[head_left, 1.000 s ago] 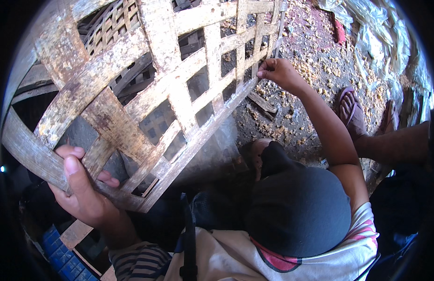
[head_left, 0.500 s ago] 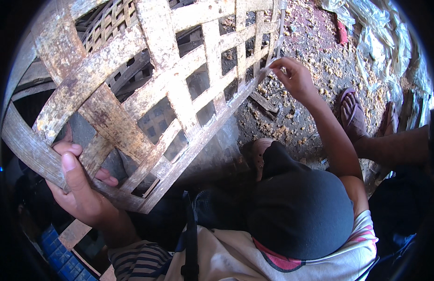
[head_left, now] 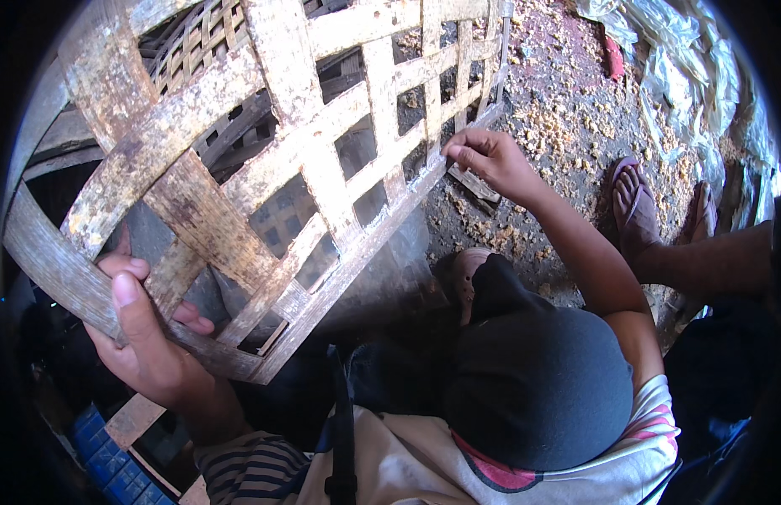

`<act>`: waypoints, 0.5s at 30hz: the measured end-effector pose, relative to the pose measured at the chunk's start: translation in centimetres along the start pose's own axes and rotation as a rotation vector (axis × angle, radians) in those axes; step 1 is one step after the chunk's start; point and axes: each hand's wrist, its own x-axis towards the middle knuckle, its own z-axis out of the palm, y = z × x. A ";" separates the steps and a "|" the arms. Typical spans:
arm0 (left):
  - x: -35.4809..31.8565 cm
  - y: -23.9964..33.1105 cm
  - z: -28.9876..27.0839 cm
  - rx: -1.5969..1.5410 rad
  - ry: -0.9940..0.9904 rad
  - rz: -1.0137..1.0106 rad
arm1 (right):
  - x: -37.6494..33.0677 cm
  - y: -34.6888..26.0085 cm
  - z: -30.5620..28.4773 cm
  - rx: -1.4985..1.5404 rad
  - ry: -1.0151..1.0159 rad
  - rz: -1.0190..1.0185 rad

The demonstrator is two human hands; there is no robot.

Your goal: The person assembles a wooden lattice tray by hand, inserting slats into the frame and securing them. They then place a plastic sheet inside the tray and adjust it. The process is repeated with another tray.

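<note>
A large, stained basket of woven bamboo strips point(head_left: 209, 219) tilts across the upper left, with wide square gaps between its strips. My left hand point(head_left: 150, 337) grips its curved end, thumb on top and fingers reaching through underneath. My right hand point(head_left: 491, 164) is at the straight rim point(head_left: 340, 282) farther right, its thumb and index finger pinched together against the edge. Whatever lies between those fingertips is too small to make out. Whitish bits cling along the rim between the two hands.
Yellowish crumbs point(head_left: 575, 135) litter the dark ground. Crumpled plastic sheeting point(head_left: 685, 76) lies at upper right, near a red object point(head_left: 613, 57). Another person's sandalled foot point(head_left: 634, 202) is at right. A dark cap point(head_left: 542, 387) fills the lower middle; blue blocks point(head_left: 112, 459) show lower left.
My right hand has slid along the rim, down and left toward me, still pinched. My left hand and the basket have stayed in place.
</note>
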 end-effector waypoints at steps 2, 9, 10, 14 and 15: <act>0.0 0.1 0.1 -0.004 -0.003 0.018 | -0.1 -0.9 -0.6 0.040 -0.007 0.055; -0.5 0.5 0.1 -0.024 0.003 -0.008 | -0.2 -1.7 -0.5 -1.108 0.116 -0.411; -0.6 0.6 0.1 -0.021 0.006 -0.011 | -0.3 -1.9 0.2 -1.148 0.111 -0.364; -1.0 1.0 0.6 -0.031 0.036 -0.019 | -0.5 -2.7 1.5 -1.105 0.092 -0.173; -1.0 1.0 0.6 -0.022 0.032 -0.021 | -0.8 -3.5 1.5 -1.007 0.097 -0.143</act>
